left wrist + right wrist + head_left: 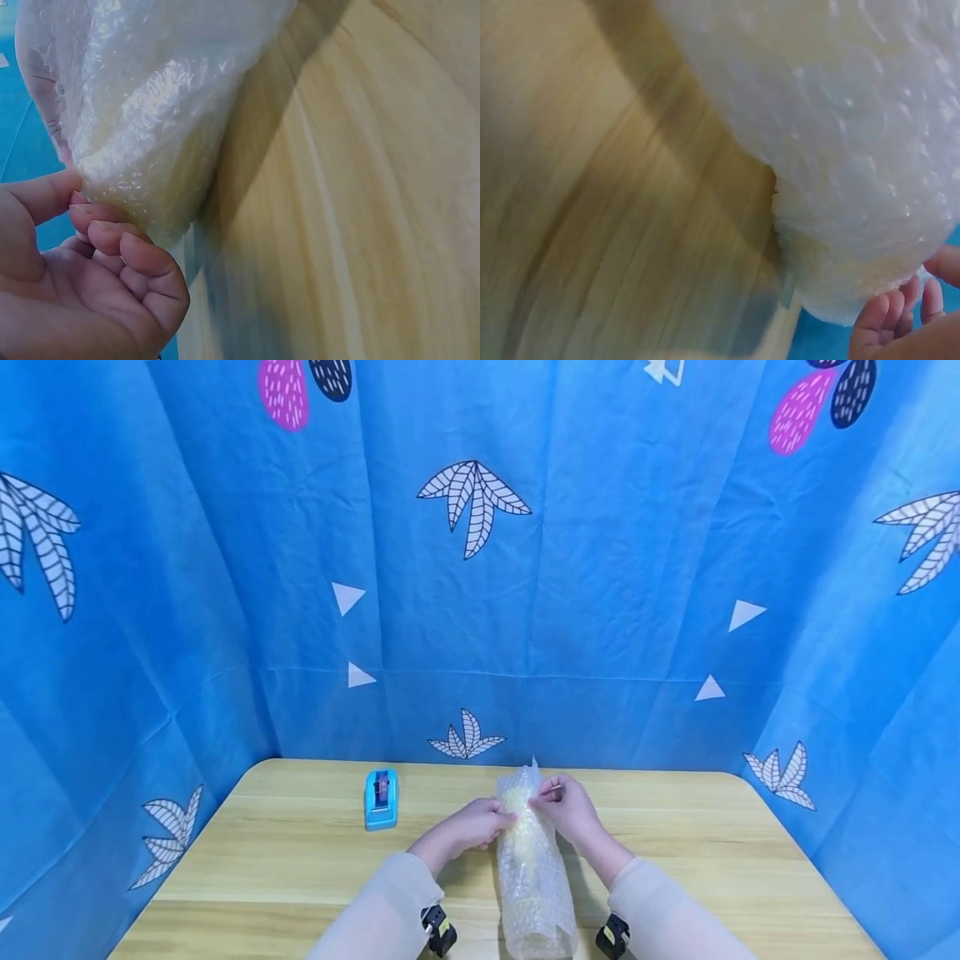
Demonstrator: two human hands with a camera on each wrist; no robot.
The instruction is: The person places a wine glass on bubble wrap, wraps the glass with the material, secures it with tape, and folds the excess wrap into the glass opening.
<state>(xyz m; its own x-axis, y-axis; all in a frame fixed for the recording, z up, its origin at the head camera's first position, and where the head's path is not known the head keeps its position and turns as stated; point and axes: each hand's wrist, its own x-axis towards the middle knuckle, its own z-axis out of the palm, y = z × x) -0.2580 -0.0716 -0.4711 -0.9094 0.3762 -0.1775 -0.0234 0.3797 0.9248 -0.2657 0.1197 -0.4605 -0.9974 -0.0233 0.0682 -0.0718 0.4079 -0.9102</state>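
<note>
A long bundle of bubble wrap [534, 881] lies lengthwise on the table, pointing away from me. Something yellowish shows dimly through its layers; its kind is hidden. My left hand [474, 823] pinches the left side of the wrap near the far end. In the left wrist view, the thumb and forefinger of that hand [112, 281] meet at the edge of the bubble wrap [165, 112], the other fingers curled below. Opposite, my right hand [568, 810] pinches the wrap's far right side. The right wrist view has this hand [907, 326] at the bundle's end [855, 247], partly cut off.
A blue tape dispenser [381, 806] stands on the wooden table [300, 860], left of the bundle near the back edge. Behind and on both sides hangs a blue patterned curtain [600, 568]. Each wrist carries a small black camera.
</note>
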